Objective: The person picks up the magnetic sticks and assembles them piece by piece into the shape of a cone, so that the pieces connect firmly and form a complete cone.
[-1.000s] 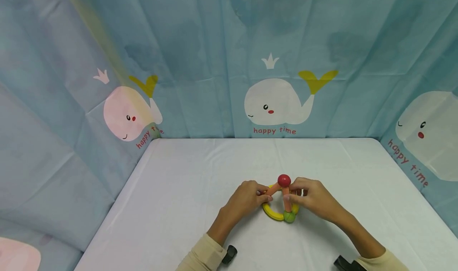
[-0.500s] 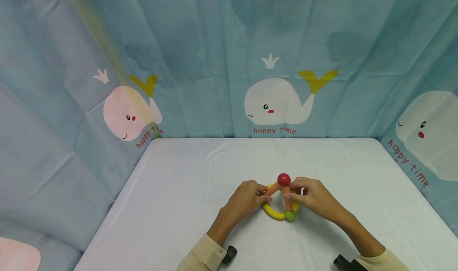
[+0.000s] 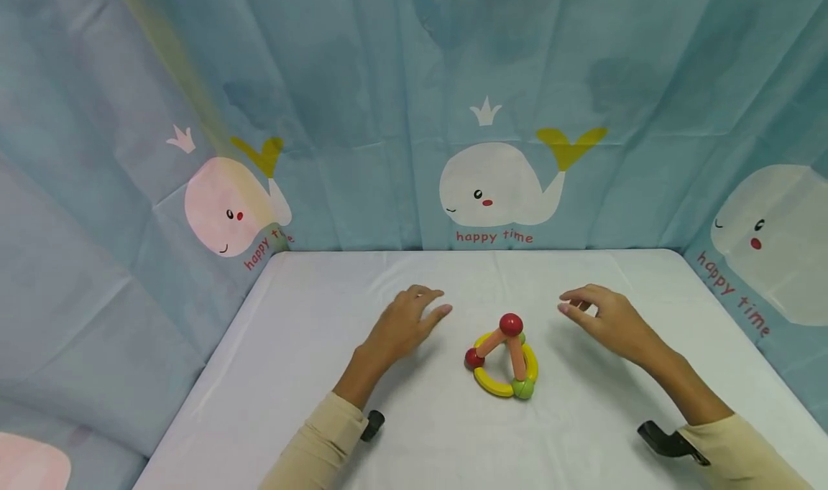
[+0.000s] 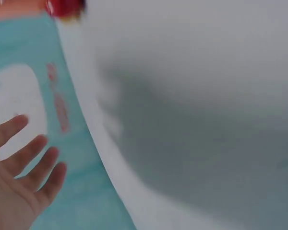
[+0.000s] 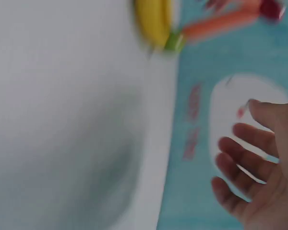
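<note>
A toy built of sticks, curved pieces and balls stands on the white table in the head view. Yellow curved pieces [image 3: 494, 385] form its ring base, joined by a red ball [image 3: 474, 358] and a green ball [image 3: 523, 388]. Orange sticks [image 3: 517, 358] rise from the base to a red ball [image 3: 511, 324] on top. To the left of the toy my left hand [image 3: 401, 325] hovers with loose, spread fingers, holding nothing. My right hand [image 3: 611, 322] is raised on the other side, fingers relaxed and apart from the toy. Both wrist views show the toy blurred and cut off.
A white cloth covers the table [image 3: 362, 296]. Blue curtains [image 3: 362, 116] with printed whales surround its back and sides. Dark wrist devices [image 3: 372, 426] sit below both sleeves.
Both hands have let go of the toy and drawn away, the left one up and leftward, the right one up and rightward. The toy stays standing in nearly the same place.
</note>
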The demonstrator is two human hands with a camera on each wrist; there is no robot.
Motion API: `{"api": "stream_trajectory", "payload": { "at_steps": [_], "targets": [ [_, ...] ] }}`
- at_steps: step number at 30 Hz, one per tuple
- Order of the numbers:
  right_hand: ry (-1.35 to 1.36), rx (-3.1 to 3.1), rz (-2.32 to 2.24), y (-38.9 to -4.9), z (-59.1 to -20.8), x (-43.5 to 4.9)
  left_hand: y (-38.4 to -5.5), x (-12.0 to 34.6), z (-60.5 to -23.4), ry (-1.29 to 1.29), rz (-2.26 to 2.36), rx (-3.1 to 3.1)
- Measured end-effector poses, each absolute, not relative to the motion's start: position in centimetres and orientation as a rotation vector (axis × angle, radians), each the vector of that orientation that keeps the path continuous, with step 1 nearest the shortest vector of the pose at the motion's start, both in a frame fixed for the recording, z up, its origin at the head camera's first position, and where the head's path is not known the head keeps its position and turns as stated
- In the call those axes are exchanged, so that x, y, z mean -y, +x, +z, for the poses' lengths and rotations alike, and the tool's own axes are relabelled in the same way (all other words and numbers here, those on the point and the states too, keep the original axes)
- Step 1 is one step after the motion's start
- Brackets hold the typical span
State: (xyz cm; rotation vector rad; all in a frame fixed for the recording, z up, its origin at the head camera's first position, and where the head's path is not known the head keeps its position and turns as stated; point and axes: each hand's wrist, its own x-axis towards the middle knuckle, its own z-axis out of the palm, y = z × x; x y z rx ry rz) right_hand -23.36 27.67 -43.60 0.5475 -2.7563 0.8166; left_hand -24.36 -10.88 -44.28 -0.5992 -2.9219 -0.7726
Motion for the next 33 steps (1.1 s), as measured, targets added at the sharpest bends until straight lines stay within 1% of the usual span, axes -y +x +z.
{"api": "stream_trajectory", "payload": {
  "at_steps": [5, 9, 13, 17, 26, 33],
  "targets": [
    [0.470, 2.746, 0.636, -26.9, -44.6, -32.2, -27.7, 15.1, -44.3, -0.534, -0.532, 2.824],
    [0.420, 2.757, 0.491, -28.9, -46.0, -35.6, -29.7, 18.0, -44.8, -0.487, -0.428, 2.874],
    [0.292, 2.886, 0.369, -30.0, -47.3, -38.5, -30.7, 20.1, -45.3, -0.406, -0.382, 2.972],
    [0.184, 3.015, 0.359, -30.3, -48.4, -40.7, -30.9, 21.5, -45.5, -0.326, -0.393, 3.045],
    [0.192, 3.006, 0.340, -30.1, -49.2, -41.8, -31.0, 22.4, -46.4, -0.296, -0.371, 3.068],
    [0.196, 2.997, 0.346, -30.1, -49.2, -41.9, -31.0, 22.0, -46.6, -0.308, -0.365, 3.068]
  ]
}}
